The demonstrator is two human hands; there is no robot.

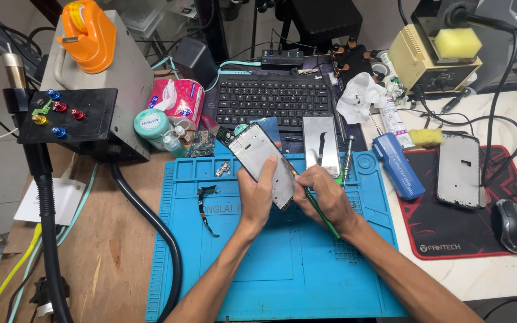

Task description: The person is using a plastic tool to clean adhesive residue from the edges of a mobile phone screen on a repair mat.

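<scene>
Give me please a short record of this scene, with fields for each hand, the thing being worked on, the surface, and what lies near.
Left hand: left hand holds the phone frame tilted above the mat
Right hand: right hand holds a green tool against the frame's lower edge
Surface: blue work mat on a wooden table
Near: flex cable on the mat left of the hands; silver panel behind them; keyboard further back; dark phone and mouse on the red pad

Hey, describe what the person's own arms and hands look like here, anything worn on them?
Both arms enter from the bottom edge, bare to the frame's edge with no sleeves visible. The left hand and right hand wear no gloves, and no rings, watch, wrist strap or bands are visible.
</scene>
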